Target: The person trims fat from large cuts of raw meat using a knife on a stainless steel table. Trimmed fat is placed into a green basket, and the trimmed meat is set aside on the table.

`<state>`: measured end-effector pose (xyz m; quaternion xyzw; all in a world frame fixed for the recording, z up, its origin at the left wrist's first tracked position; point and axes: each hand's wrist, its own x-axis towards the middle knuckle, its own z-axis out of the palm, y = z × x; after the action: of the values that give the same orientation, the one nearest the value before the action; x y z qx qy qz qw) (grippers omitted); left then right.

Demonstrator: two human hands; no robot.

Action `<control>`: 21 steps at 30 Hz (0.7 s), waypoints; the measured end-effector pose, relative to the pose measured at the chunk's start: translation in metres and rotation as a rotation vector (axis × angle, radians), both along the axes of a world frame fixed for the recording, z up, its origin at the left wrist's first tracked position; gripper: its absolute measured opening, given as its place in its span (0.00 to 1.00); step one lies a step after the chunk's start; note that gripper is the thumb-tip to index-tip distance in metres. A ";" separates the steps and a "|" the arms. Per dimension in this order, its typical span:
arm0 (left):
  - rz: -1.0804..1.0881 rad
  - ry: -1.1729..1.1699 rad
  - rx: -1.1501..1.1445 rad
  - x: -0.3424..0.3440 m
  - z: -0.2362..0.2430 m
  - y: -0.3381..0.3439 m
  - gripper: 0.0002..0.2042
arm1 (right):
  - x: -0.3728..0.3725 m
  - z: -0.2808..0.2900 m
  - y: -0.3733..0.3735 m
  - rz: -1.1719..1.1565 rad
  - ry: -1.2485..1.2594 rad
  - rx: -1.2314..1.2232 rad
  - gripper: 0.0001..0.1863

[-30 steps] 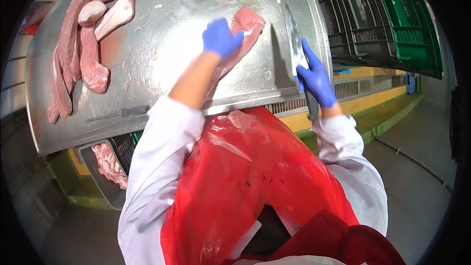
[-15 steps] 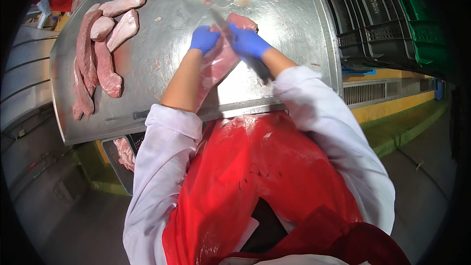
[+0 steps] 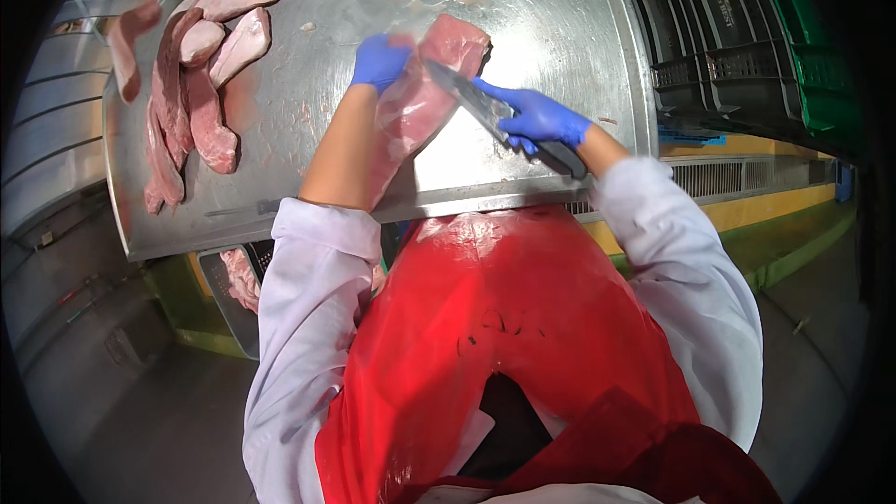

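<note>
A long cut of pink meat (image 3: 434,84) lies slantwise on the steel table in front of me. My left hand (image 3: 381,63), in a blue glove, is closed at its left edge, with a blurred pinkish flap at the fingertips. In my right hand (image 3: 546,119), also blue-gloved, is a knife (image 3: 467,98). Its blade points up and left, its tip over the meat. The dark handle reaches back under my palm. Several pale and dark pink meat strips (image 3: 210,121) lie together at the table's left.
The steel table (image 3: 345,0) has a raised front edge. Near its left front lies another thin knife (image 3: 245,211). A grey crate (image 3: 219,289) with meat stands below. Dark and green crates (image 3: 737,65) are stacked at right. A blurred meat strip (image 3: 129,47) appears beyond the table's left edge.
My right hand has drawn back right and down from the meat with the knife. My left hand has shifted slightly up and left. A blurred meat strip has appeared at far left.
</note>
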<state>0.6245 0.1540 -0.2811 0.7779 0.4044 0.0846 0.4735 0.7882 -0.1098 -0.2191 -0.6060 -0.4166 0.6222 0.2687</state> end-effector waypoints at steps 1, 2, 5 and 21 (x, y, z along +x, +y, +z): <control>-0.009 0.016 0.034 0.001 -0.003 0.002 0.10 | -0.007 -0.006 -0.009 -0.034 0.034 0.017 0.44; -0.030 0.038 0.068 0.000 -0.006 0.001 0.09 | -0.015 -0.018 0.003 -0.044 -0.092 0.072 0.44; -0.152 -0.012 -0.005 0.020 0.024 -0.014 0.09 | -0.030 -0.041 0.068 -0.192 -0.235 0.150 0.43; 0.189 -0.233 -0.498 -0.028 0.053 0.033 0.07 | -0.121 -0.016 0.024 -0.077 -0.206 0.118 0.43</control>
<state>0.5966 0.1870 -0.2278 0.5816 0.4263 0.1153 0.6832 0.6673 -0.0857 -0.2348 -0.6653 -0.4545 0.5201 0.2833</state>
